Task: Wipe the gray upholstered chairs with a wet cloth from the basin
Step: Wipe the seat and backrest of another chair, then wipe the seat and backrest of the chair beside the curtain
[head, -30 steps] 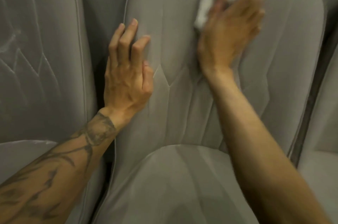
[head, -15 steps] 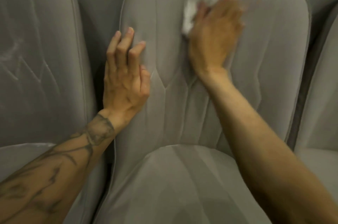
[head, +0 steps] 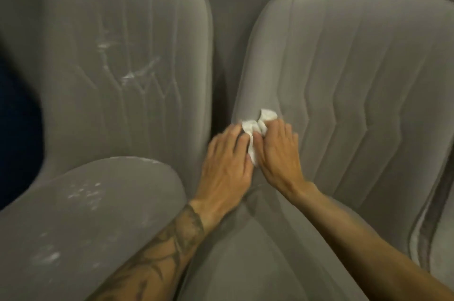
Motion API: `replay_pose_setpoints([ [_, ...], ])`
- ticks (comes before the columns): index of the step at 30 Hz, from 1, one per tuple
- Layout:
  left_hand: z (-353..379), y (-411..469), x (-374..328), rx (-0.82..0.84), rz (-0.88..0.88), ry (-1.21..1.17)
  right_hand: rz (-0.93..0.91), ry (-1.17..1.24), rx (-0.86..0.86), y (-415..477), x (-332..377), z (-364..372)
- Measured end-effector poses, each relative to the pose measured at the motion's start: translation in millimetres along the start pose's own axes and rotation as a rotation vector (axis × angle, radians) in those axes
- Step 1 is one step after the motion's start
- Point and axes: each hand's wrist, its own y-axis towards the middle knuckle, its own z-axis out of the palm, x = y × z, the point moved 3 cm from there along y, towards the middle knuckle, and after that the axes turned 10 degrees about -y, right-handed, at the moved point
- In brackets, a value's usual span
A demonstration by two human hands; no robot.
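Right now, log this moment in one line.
wiping right chair backrest | cloth: lower left edge | right hand: presses cloth | left hand: touches cloth | left chair: white marks

Both hands are laid palm-down, close side by side. The left hand (head: 227, 163) is reached in on a tattooed forearm (head: 157, 259), its fingers extended. The right hand (head: 277, 155) is pressed flat, its bare forearm (head: 356, 232) stretched in from the lower right.
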Motion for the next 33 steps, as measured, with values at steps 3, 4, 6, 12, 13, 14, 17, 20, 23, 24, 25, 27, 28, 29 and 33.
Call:
replay_pose_setpoints([
  [3, -21.2, -61.3, 3.5, 0.053, -0.065, -0.071, -0.010, 0.121, 0.116, -48.5, 37.2, -2.4],
  [4, -31.6, -79.8, 7.2, 0.069, -0.102, -0.079, 0.001, 0.153, 0.138, -60.7, 53.3, -4.9],
  [6, -57.5, -114.9, 18.0, 0.100, -0.177, -0.066, -0.001, 0.190, 0.183, -80.3, 90.3, -9.7],
  [12, -145.2, -211.1, 69.1, 0.164, -0.365, 0.097, -0.069, 0.144, 0.271, -121.5, 194.2, -20.7],
  [13, -157.3, -224.5, 78.7, 0.186, -0.401, 0.124, -0.082, 0.131, 0.266, -127.2, 206.4, -22.8],
  [14, -168.3, -236.5, 87.6, 0.203, -0.428, 0.136, -0.105, 0.110, 0.267, -134.0, 216.5, -22.8],
  [17, -196.2, -263.7, 109.6, 0.219, -0.453, 0.129, -0.253, 0.032, 0.384, -162.2, 244.2, -7.0],
  [20, -214.4, -273.5, 142.6, 0.237, -0.453, 0.143, -0.307, -0.110, 0.497, -176.6, 256.0, 22.4],
  [23, -222.9, -271.0, 189.3, 0.255, -0.480, 0.137, -0.268, -0.132, 0.496, -157.3, 251.7, 51.3],
  [24, -223.9, -265.8, 206.1, 0.265, -0.487, 0.140, -0.238, -0.141, 0.496, -144.0, 246.8, 63.2],
  [25, -225.1, -258.9, 223.1, 0.273, -0.491, 0.147, -0.188, -0.150, 0.498, -128.9, 242.2, 75.5],
  [27, -227.8, -241.5, 257.2, 0.305, -0.498, 0.160, -0.042, -0.191, 0.517, -98.2, 238.5, 99.8],
  [28, -228.6, -229.3, 273.7, 0.338, -0.487, 0.180, 0.033, -0.221, 0.533, -85.2, 240.0, 111.2],
  [29, -228.9, -216.4, 288.9, 0.375, -0.464, 0.206, 0.097, -0.244, 0.546, -75.5, 243.9, 120.6],
  [33, -222.2, -175.4, 333.2, 0.482, -0.442, 0.170, 0.145, -0.211, 0.521, -69.3, 264.1, 136.2],
])
